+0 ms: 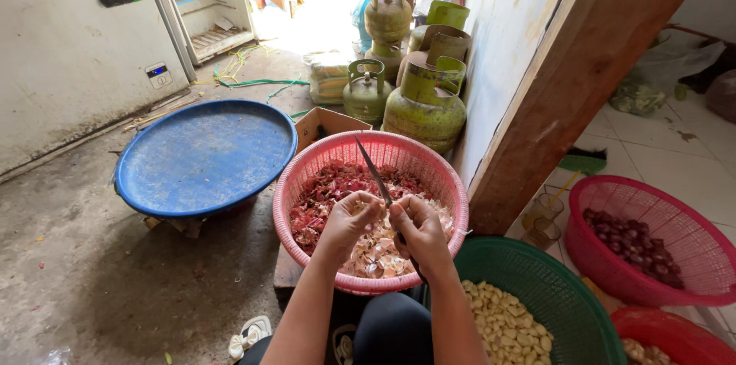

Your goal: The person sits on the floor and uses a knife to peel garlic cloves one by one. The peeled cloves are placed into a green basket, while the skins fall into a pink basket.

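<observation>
My left hand (346, 224) pinches a small garlic clove (381, 207) over a pink plastic basket (303, 181) filled with red and pale peelings. My right hand (420, 228) grips a knife (372, 168) whose thin blade points up and away over the basket. Both hands meet at the clove. A green basket (552, 273) with peeled garlic cloves (506, 327) sits to my right, by my knee.
A blue round lid (203, 154) lies on the concrete floor to the left. Several green gas cylinders (425, 104) stand behind the basket beside a wooden post (567, 81). Another pink basket (652, 212) holds dark shallots on the tiled floor to the right. A cardboard box (326, 123) is behind the peelings basket.
</observation>
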